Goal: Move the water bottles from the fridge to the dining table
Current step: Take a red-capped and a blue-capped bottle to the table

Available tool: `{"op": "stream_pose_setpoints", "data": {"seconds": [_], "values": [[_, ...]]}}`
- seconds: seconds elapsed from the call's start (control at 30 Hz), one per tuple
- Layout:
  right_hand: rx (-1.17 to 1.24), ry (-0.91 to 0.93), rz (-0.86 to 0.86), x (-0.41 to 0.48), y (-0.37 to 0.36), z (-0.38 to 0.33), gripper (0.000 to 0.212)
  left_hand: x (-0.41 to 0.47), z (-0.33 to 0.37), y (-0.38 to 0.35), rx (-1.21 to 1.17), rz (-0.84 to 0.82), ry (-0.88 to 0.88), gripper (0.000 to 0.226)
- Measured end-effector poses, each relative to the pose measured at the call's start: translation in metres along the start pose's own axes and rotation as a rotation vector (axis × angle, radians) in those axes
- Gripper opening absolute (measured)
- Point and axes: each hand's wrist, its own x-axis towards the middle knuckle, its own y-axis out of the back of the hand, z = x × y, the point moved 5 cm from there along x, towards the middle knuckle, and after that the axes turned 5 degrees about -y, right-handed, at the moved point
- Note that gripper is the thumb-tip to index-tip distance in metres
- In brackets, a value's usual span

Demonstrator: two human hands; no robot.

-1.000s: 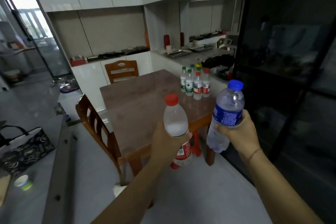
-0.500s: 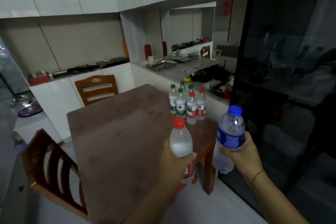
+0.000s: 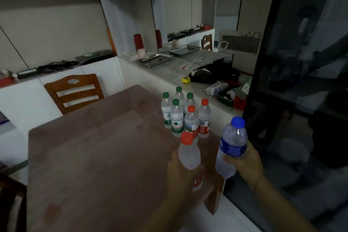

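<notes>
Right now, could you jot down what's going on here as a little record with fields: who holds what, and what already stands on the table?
left hand: grips a red-capped water bottle, upright, over the table's near right corner
right hand: grips a blue-capped water bottle with a blue label, just off the table's right edge
dining table: brown wooden top
bottles already on table: six, clustered near the far right edge; four green-capped, two red-capped
chair: wooden, at the table's far side
held bottles set down: not yet
</notes>
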Motion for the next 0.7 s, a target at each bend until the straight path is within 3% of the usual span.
{"op": "stream_pose_setpoints", "data": {"seconds": [0.13,0.27,0.37,0.5,0.6,0.7], "values": [[-0.001,-0.019,-0.038,0.068,-0.008,0.014,0.058,0.050,-0.003,-0.042,0.048,-0.032,0.074,0.038],[-0.058,-0.049,-0.123,0.127,-0.019,0.028,0.060,0.085,-0.005,-0.074,-0.008,0.054,0.115,0.055],[-0.081,-0.082,-0.149,0.157,-0.029,0.043,0.063,0.108,-0.011,-0.093,-0.034,0.079,0.205,0.051],[-0.079,-0.142,-0.156,0.179,-0.039,0.054,0.061,0.124,-0.007,-0.108,0.067,0.054,0.070,0.057],[-0.079,-0.168,-0.179,0.190,-0.045,0.061,0.059,0.140,-0.008,-0.116,0.107,0.027,0.073,0.061],[-0.108,-0.179,-0.181,0.197,-0.048,0.065,0.055,0.160,-0.019,-0.126,0.170,0.057,0.076,0.051]]}}
